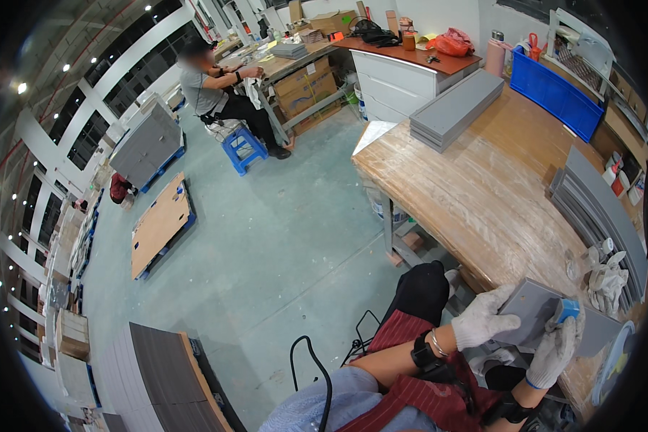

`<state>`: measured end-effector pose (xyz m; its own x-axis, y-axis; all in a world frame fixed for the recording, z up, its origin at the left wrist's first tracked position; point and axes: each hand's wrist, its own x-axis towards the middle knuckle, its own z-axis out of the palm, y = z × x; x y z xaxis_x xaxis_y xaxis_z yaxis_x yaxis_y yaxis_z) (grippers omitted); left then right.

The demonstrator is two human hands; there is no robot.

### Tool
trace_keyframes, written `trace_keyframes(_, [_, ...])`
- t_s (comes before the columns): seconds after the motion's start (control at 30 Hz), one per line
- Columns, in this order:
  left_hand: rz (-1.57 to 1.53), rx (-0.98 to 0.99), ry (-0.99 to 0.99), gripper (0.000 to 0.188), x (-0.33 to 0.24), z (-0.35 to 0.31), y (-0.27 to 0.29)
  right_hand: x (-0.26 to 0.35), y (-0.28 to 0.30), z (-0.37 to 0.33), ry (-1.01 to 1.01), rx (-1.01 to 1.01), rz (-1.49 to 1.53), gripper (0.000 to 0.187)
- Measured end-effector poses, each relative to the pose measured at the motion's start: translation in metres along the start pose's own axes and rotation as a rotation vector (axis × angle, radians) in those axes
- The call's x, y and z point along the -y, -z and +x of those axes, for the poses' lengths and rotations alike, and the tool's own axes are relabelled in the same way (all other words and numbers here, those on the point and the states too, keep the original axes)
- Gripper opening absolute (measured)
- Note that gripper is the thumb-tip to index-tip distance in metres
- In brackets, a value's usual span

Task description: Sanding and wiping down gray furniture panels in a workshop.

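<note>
My left hand (482, 317), in a white knitted glove, is closed on the near left edge of a flat grey panel (531, 301), its thumb on the upper face. The panel is tilted over the table's front edge. My right hand (556, 351), gloved as well, has its fingers round a small blue block (567, 309) against the panel's right part. What the block is I cannot make out. Beside my right hand, a grey piece (599, 335) stands on the table, partly hidden.
On the wooden table (475, 187) lie a stack of grey panels (457, 108), more grey panels (601, 209) leaning at the right, crumpled gloves (607, 281) and a blue bin (554, 93). A seated co-worker (219, 93) is farther off. Grey sheets (151, 381) are stacked at lower left.
</note>
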<state>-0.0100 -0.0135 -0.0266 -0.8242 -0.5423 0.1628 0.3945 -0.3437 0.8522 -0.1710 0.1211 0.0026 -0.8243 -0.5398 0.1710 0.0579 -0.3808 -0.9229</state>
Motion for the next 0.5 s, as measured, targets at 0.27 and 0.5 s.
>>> trace_keyframes(0.27, [0.006,0.007,0.058,0.07,0.007,0.0,0.002,-0.001,-0.005,-0.003,-0.014,-0.003,-0.009,0.054])
trace_keyframes(0.5, [0.212,-0.122,0.047,0.066,-0.009,-0.003,0.003,0.01,-0.024,-0.002,-0.049,0.035,0.151,0.049])
